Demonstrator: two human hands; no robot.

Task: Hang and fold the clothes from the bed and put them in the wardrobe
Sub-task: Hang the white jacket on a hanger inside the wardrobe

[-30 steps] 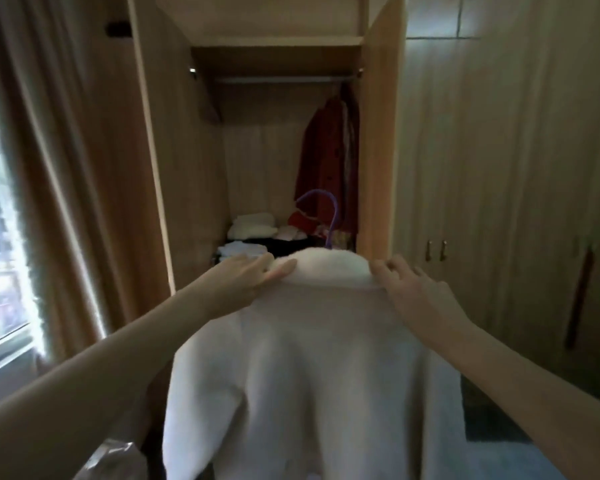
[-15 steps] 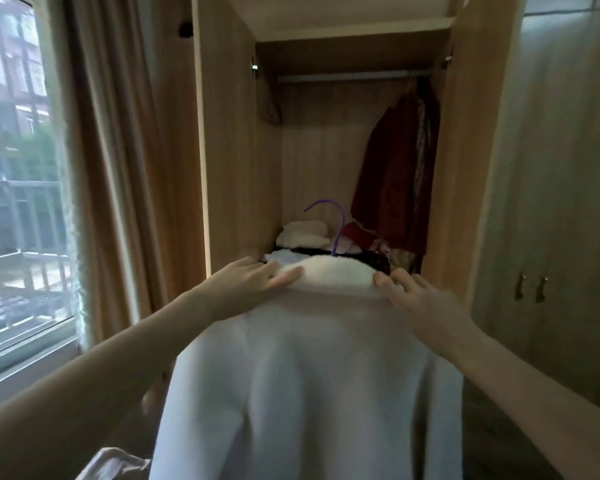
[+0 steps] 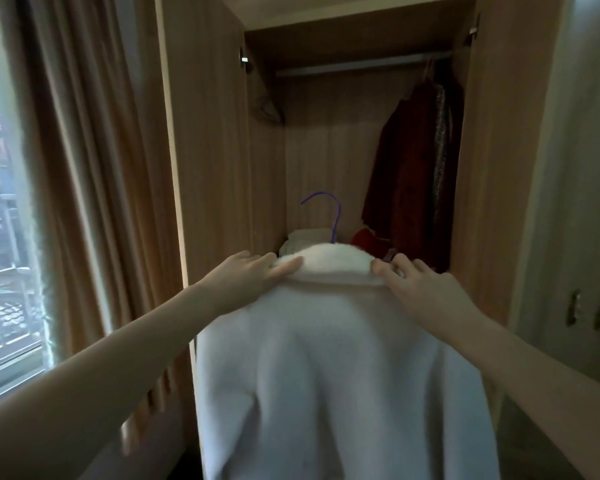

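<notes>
One open wardrobe holds dark red garments on its rail, folded piles below. White fleece coat on purple hanger, held before it: soft, bulky, likely light. Left hand and right hand grip collar, fingers curled over shoulders; hook looks the better hold.

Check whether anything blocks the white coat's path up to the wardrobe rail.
Nothing visible does. Both doors are open; the rail is bare left of the dark red clothes hanging at its right end. The purple hanger hook on the white coat sits below that free stretch.
</notes>
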